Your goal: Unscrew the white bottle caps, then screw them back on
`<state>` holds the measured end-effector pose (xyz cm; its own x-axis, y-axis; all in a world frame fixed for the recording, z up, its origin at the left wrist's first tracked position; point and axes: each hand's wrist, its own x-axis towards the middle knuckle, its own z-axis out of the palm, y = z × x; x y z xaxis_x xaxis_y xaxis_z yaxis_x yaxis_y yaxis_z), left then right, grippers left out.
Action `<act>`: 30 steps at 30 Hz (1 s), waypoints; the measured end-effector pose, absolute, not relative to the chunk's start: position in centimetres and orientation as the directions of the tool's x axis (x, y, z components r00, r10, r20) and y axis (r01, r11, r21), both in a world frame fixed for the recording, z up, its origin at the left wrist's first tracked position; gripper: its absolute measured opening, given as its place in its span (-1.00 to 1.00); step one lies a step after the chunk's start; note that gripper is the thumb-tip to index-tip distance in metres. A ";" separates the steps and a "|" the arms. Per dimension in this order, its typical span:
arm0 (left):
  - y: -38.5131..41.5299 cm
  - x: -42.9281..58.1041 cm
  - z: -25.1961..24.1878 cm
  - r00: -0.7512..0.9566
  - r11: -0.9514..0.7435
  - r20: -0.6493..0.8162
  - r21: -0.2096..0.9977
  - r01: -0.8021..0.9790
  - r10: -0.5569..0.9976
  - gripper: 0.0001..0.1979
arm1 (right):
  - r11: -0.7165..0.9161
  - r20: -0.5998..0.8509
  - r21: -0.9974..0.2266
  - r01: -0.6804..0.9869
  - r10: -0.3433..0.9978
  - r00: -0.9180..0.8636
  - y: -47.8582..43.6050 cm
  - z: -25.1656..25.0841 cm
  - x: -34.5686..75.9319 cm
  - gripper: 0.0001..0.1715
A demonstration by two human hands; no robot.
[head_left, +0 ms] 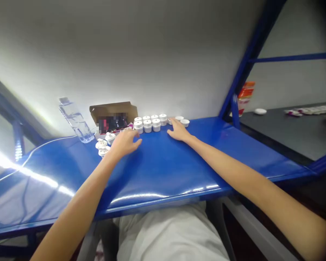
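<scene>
My left hand [126, 142] hovers over the blue table beside a cardboard box, its thumb held apart and its fingertips partly hidden. Close to its wrist side stand several white knobbed plastic pieces [110, 137]. My right hand [179, 131] reaches to the right end of a double row of white capped round pieces [147, 125]. Its fingers lie over a white round piece [169, 122], mostly covered, with the thumb spread away; whether they grip it I cannot tell. Just beyond this hand sit two open white cups [184, 123].
A clear water bottle [76, 121] stands at the back left near a white cable [40, 145]. The open cardboard box [115, 110] has a phone [114, 123] in it. Blue frame bars [237, 79] rise on the right, before a grey table [279, 127].
</scene>
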<state>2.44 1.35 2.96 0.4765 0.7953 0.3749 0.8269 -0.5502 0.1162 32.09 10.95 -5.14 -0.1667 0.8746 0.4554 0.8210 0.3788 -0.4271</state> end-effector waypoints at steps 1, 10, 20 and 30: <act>1.5 1.6 3.6 0.402 -0.467 0.406 0.071 0.881 0.821 -0.72 | 0.354 0.444 -0.441 0.824 0.885 -0.142 10.8 -5.1 32.2 -0.16; 2.7 -3.9 5.3 -0.029 0.054 0.280 -0.080 0.995 0.959 -0.59 | 0.322 0.431 -0.491 0.809 0.897 -0.095 9.7 -4.1 32.1 -0.26; 1.7 2.2 3.0 0.528 -0.608 0.301 0.431 0.667 0.794 -0.51 | 0.566 0.540 -0.774 0.283 0.824 -0.172 3.5 0.0 27.1 -0.55; 2.0 4.3 -1.1 0.507 -0.543 0.295 0.704 0.458 0.810 -0.33 | 0.519 0.489 -0.851 0.084 0.840 -0.233 2.2 -1.1 24.4 -0.53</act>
<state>4.31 2.02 -1.08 0.5075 0.8095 0.2951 0.4577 -0.5435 0.7037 24.36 2.18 -1.10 -0.2328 0.8404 0.4895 0.0844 0.5189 -0.8507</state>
